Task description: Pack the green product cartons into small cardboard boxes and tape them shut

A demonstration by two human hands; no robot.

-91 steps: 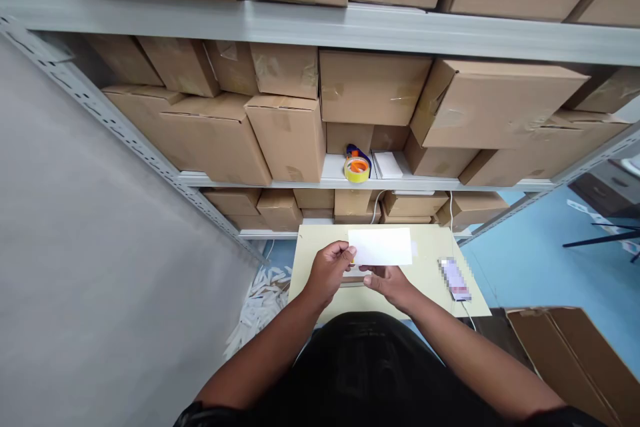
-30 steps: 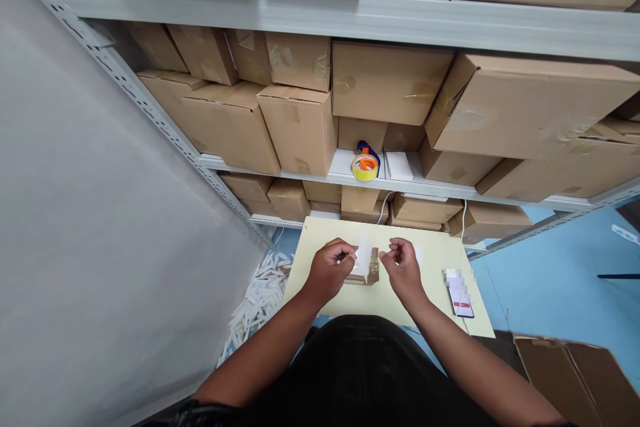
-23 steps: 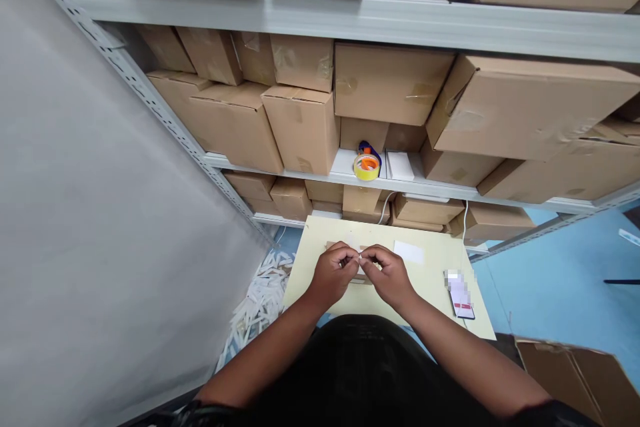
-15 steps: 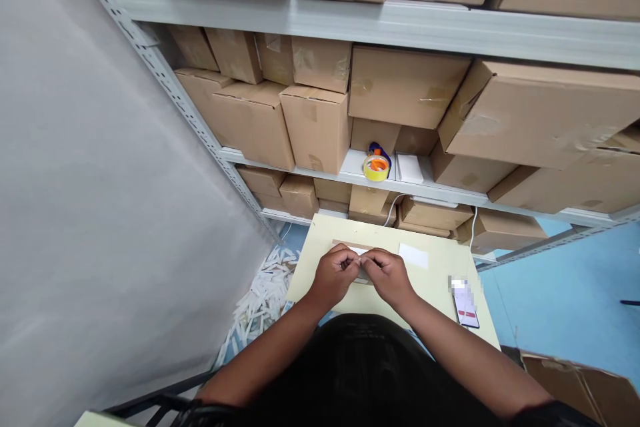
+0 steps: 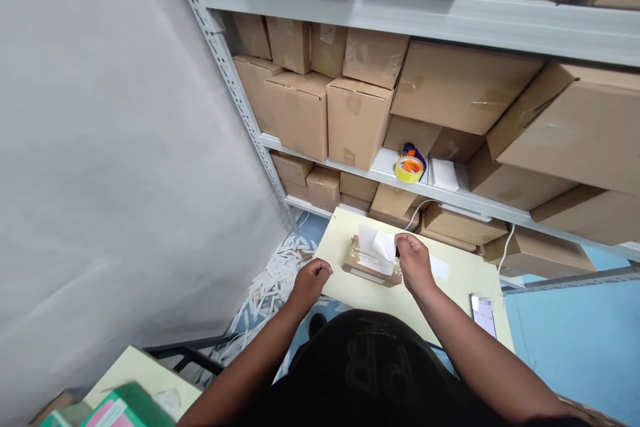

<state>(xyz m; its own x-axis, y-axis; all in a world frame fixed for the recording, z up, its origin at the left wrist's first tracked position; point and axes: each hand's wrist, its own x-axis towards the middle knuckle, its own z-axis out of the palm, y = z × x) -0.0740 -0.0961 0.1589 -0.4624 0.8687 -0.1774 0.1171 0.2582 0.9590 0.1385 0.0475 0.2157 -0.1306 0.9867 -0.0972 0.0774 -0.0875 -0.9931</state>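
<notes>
A small cardboard box [image 5: 364,275] with clear tape on its top sits on the pale table [image 5: 450,310]. A white paper sheet [image 5: 374,242] stands over the box with one corner folded across. My right hand [image 5: 415,263] pinches that sheet by its right edge, just above the box's right end. Left of the box, near the table's left edge, my left hand [image 5: 309,285] is raised with its fingers curled closed. Whatever it may hold is hidden or too small to make out.
A second white sheet [image 5: 439,268] and a phone [image 5: 483,317] lie on the table's right side. Behind stands a shelf of cardboard boxes with a yellow tape roll [image 5: 409,169]. White paper strips [image 5: 270,277] litter the floor. A green package [image 5: 125,407] lies lower left.
My hands were together over the box and have moved apart, the left one to the left. The white sheet now rises above the box from my right hand. The camera view has turned left.
</notes>
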